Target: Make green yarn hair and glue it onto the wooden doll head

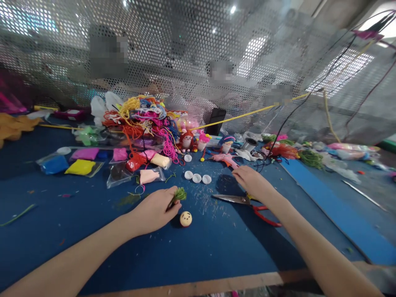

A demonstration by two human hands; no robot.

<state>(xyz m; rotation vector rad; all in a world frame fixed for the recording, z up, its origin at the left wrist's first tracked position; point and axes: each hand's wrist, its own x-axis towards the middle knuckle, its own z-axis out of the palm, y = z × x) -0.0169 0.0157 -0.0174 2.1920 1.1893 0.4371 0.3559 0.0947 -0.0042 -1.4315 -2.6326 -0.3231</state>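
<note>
In my left hand [157,208] a small bundle of green yarn [180,194] is pinched, its ends poking out past the fingertips. Just below these fingers a small cream ball head [186,219] with a drawn face sits on the blue mat. My right hand [250,181] is closed at the handle end of a pink hot glue gun [223,158], whose nozzle points to the far left. Under my right wrist lie red-handled scissors [238,199], blades toward the left.
Small white caps [196,178] lie mid-table. Behind them stand finished little dolls [186,141] and a heap of coloured yarn [142,117]. Bags of coloured clay [81,166] lie at left. A blue board [324,210] and tweezers [365,195] are at right. Perforated metal mesh [185,53] rises behind.
</note>
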